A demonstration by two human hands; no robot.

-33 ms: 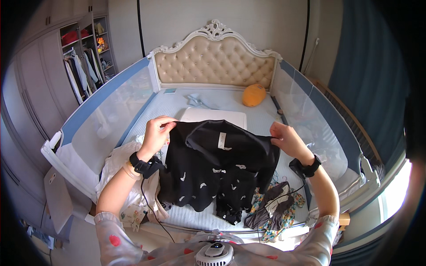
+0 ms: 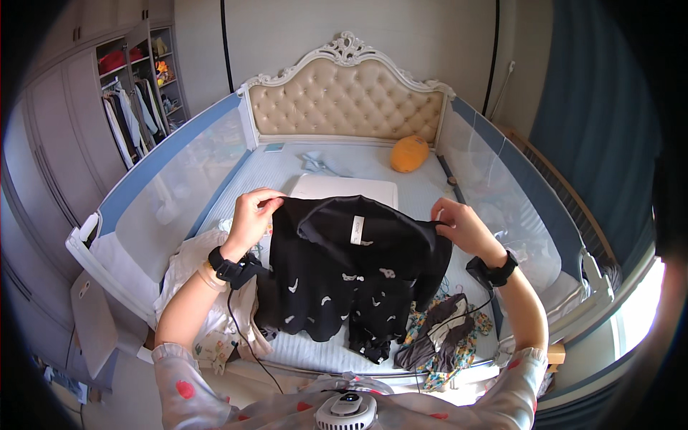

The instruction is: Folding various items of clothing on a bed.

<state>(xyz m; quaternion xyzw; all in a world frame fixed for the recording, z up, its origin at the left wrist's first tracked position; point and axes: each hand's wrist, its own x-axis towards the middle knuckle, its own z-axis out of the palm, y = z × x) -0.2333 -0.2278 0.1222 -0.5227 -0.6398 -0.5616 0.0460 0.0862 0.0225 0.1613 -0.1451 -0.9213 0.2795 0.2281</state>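
Head view | black top (image 2: 344, 287) hangs between hands | left (image 2: 251, 215), right (image 2: 462, 226) pinching its shoulders

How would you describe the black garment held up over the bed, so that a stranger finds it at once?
Start at the bed with the cream tufted headboard. Above its near end, the left hand and right hand hold up a black garment by its top edge. Unlike the pale clothes to its left and the flowered pile to its right, it is black with small white marks.

Garment (image 2: 351, 279) hangs over the bed (image 2: 287, 172); pillow (image 2: 344, 188) at twelve o'clock, cushion (image 2: 409, 153) one, wardrobe (image 2: 136, 107) ten.
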